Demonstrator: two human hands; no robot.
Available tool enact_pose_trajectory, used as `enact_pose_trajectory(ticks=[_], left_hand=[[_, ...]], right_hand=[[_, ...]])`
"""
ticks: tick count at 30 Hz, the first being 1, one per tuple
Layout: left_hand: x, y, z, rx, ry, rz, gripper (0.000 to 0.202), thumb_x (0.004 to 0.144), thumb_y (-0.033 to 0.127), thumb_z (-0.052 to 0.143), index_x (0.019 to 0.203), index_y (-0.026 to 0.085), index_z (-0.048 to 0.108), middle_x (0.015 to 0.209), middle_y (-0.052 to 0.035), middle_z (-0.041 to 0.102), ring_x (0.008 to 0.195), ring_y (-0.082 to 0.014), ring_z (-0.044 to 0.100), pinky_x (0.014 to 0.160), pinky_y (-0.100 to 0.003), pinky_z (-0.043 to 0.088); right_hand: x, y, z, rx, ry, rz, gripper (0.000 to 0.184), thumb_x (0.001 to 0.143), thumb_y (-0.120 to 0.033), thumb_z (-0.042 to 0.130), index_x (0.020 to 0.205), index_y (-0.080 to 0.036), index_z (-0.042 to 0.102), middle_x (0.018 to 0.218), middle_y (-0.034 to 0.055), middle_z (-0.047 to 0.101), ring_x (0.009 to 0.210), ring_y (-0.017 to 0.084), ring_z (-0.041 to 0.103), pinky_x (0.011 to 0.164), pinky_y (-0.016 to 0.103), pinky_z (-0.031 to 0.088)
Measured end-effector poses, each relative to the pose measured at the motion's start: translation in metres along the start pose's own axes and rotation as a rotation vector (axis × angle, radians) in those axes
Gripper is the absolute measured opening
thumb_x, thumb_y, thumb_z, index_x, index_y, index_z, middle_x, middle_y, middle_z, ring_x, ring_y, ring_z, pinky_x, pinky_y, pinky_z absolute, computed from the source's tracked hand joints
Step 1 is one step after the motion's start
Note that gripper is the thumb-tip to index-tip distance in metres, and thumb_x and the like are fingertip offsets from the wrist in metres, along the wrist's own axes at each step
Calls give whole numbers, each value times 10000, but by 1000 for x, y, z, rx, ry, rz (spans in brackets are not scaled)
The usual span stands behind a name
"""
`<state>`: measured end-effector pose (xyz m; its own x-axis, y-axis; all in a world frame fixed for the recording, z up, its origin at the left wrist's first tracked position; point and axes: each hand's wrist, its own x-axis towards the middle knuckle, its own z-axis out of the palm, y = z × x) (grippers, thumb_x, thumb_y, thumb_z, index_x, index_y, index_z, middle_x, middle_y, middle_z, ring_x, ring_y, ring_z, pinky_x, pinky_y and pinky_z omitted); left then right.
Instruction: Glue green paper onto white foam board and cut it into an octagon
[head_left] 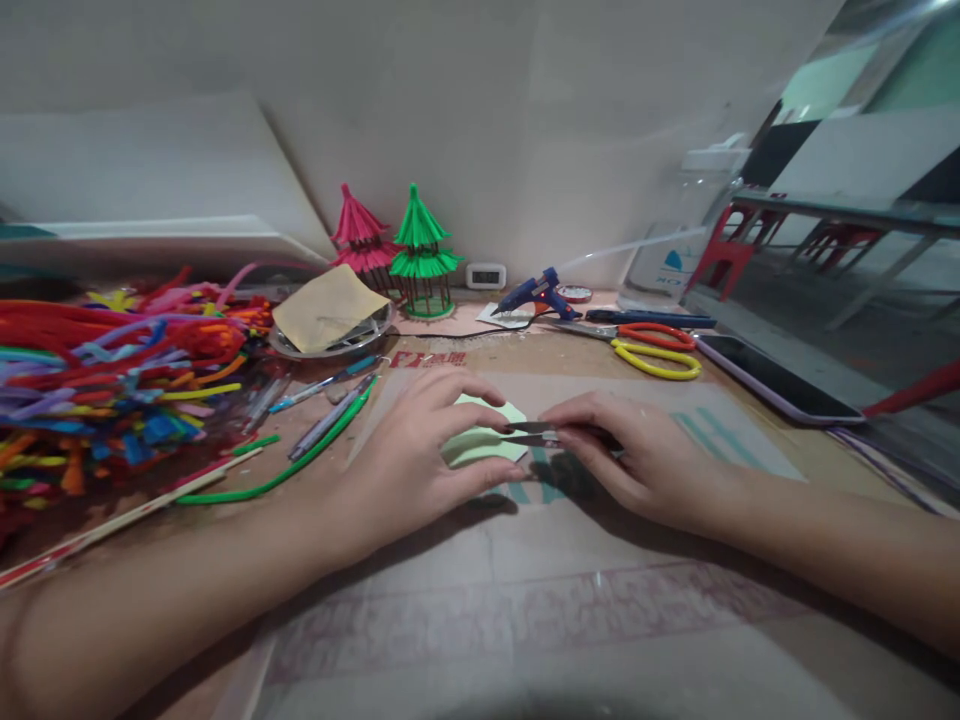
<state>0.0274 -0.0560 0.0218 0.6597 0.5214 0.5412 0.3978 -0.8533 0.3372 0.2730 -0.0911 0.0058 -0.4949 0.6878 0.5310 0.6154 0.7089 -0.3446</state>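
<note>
Pale green paper (484,447) lies on the mat inside the curve of my left hand (416,445). My left fingers and thumb hold it along its edges, and my palm hides part of it. In my right hand (634,450), thumb and fingers pinch a slim two-pronged metal tool (529,435). Its dark points are apart and reach left over the paper. My fingers cover its rear part, so I cannot tell whether it is tweezers or small scissors.
Left of my hands are a heap of colourful pipe cleaners (112,380), pens (330,425) and a dish (379,325). Behind stand pink (360,230) and green pagodas (421,250). A blue glue gun (536,295), scissors (656,360) and a phone (780,378) lie right.
</note>
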Motion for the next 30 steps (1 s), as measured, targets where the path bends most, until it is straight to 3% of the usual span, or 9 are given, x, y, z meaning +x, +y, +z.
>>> enact_pose_trajectory(ticks=[3,7,12,18,22,30], left_hand=[[0,0,1,28,26,29,115,911,341,685,887,231,708,1049,-51,697,1067,-216,610,986,-413,463],[1,-4,-1,47,-1,40,143,947,312,626,850,233,695,977,-41,706,1018,-215,613,976,-429,458],[4,-9,-6,-29,-34,-111,196,979,369,546,907,224,658,1011,-53,686,1010,-225,606,939,-409,466],[11,-26,-15,-103,69,-378,306,1024,442,371,875,226,530,867,-21,580,848,-200,564,770,-337,473],[15,-35,-20,-76,80,-367,420,1017,481,344,697,230,453,722,-4,500,737,-196,519,691,-325,434],[20,-24,-27,-83,-25,-335,322,956,481,522,909,215,698,978,-21,705,955,-220,631,861,-319,473]], right_hand=[[-2,1,3,-2,-9,-42,186,980,-183,484,1083,-167,637,934,70,758,774,172,700,690,274,523],[-1,3,5,5,-4,-39,185,989,-196,474,1086,-177,631,935,69,755,783,174,699,695,277,524],[1,7,4,-1,46,4,185,978,-187,470,1068,-191,632,947,76,754,807,189,705,715,293,542],[2,23,5,12,153,204,139,976,-238,488,1048,-194,599,857,57,713,724,182,663,630,288,512],[7,35,10,159,189,336,113,986,-247,453,1011,-189,547,741,2,609,614,139,564,576,263,461],[10,31,9,273,154,411,99,981,-264,437,987,-212,521,721,-9,536,612,139,513,567,260,431]])
